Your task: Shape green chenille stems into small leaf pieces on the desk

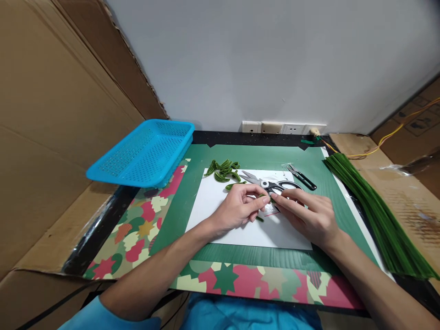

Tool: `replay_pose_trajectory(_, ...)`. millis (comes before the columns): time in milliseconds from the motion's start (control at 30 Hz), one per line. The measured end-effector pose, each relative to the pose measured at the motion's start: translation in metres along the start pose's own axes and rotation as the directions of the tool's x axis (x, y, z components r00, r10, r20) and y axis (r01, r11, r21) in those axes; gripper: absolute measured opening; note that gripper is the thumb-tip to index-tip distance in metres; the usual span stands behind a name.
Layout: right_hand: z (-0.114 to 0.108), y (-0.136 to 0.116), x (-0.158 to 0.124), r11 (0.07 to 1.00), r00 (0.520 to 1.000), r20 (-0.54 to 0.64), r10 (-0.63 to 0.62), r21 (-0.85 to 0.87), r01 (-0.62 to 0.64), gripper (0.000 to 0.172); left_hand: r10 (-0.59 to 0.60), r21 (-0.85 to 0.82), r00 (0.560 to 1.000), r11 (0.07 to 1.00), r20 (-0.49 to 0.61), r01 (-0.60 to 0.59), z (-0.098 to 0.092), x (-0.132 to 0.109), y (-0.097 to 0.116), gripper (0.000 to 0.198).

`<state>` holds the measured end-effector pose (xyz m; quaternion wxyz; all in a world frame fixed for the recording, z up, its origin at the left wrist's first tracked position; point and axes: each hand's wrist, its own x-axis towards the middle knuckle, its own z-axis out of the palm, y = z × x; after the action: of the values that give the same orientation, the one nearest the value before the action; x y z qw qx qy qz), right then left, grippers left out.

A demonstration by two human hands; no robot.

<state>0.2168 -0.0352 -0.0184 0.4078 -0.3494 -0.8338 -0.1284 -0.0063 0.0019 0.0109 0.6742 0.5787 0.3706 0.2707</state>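
Note:
My left hand (239, 207) and my right hand (307, 214) meet over a white sheet (220, 215) on the green mat. Both pinch a short green fuzzy stem piece (266, 198) between their fingertips; its lower end pokes out below my left fingers. Several bent green pieces (223, 169) lie in a small pile at the sheet's far edge. Large grey-handled scissors (271, 183) lie just beyond my hands, blades pointing left. A small black snipper (302, 178) lies to their right.
A blue perforated tray (144, 153) sits tilted at the far left, resting on cardboard. A long bundle of green stems (378, 220) runs along the right edge of the mat. Wall sockets and a yellow wire are at the back; cardboard walls flank both sides.

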Motion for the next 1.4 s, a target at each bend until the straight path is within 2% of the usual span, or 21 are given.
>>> replay_pose_trajectory(300,0.0,-0.006,0.005,0.998,1.0,0.001,0.022,0.063,-0.022,0.017,0.032,0.012,0.999,0.999,-0.03,-0.031,-0.003,0.001,-0.006,0.031)
replay_pose_trajectory(400,0.001,-0.007,0.004,0.986,0.99,-0.035,0.139,0.095,-0.135,0.016,0.024,-0.008,0.999,1.0,-0.047,-0.025,-0.003,0.003,-0.008,0.031)
replay_pose_trajectory(467,0.004,-0.007,0.003,0.962,0.964,-0.077,0.254,0.127,-0.243,0.018,0.034,-0.02,0.997,0.999,-0.064,-0.036,-0.003,0.004,-0.009,0.031)
replay_pose_trajectory(533,0.006,-0.009,0.003,0.944,0.948,-0.083,0.307,0.157,-0.291,0.017,0.047,-0.027,0.996,0.998,-0.079,-0.049,-0.003,0.004,-0.008,0.031)
replay_pose_trajectory(700,0.009,-0.013,0.006,0.967,0.972,0.015,0.235,0.102,-0.235,0.015,0.024,-0.028,0.998,0.999,-0.049,-0.026,0.0,0.002,-0.006,0.032)
replay_pose_trajectory(800,0.009,-0.014,0.007,0.958,0.965,0.055,0.257,0.116,-0.262,0.006,0.032,-0.017,0.999,0.999,-0.03,-0.033,0.002,0.001,-0.006,0.031)
replay_pose_trajectory(900,0.009,-0.014,0.005,0.923,0.941,0.038,0.335,0.185,-0.337,0.008,0.051,-0.029,0.997,0.998,-0.057,-0.053,0.001,0.001,-0.005,0.031)
replay_pose_trajectory(1000,0.009,-0.014,0.004,0.84,0.882,0.011,0.471,0.298,-0.453,0.012,0.068,-0.038,0.993,0.997,-0.101,-0.072,0.0,0.002,-0.004,0.033)
replay_pose_trajectory(1067,0.007,-0.014,0.006,0.773,0.847,0.058,0.529,0.377,-0.509,0.017,0.077,-0.043,0.989,0.996,-0.127,-0.083,0.0,0.002,-0.003,0.033)
replay_pose_trajectory(1133,0.006,-0.014,0.009,0.747,0.846,0.149,0.512,0.409,-0.524,0.017,0.085,-0.041,0.989,0.995,-0.121,-0.09,0.0,0.002,-0.002,0.033)
replay_pose_trajectory(1200,0.005,-0.014,0.011,0.759,0.863,0.231,0.449,0.411,-0.505,0.006,0.085,-0.035,0.993,0.995,-0.083,-0.088,0.0,0.0,-0.002,0.032)
replay_pose_trajectory(1233,0.005,-0.015,0.012,0.766,0.871,0.253,0.422,0.414,-0.492,0.006,0.082,-0.035,0.995,0.996,-0.064,-0.085,0.001,0.0,-0.002,0.031)
replay_pose_trajectory(1333,0.005,-0.017,0.013,0.744,0.87,0.213,0.445,0.453,-0.492,0.02,0.069,-0.045,0.997,0.996,-0.04,-0.07,0.001,-0.001,-0.003,0.031)
replay_pose_trajectory(1400,0.005,-0.017,0.012,0.681,0.82,0.164,0.549,0.48,-0.552,0.02,0.064,-0.052,0.997,0.996,-0.048,-0.067,0.002,-0.001,-0.005,0.032)
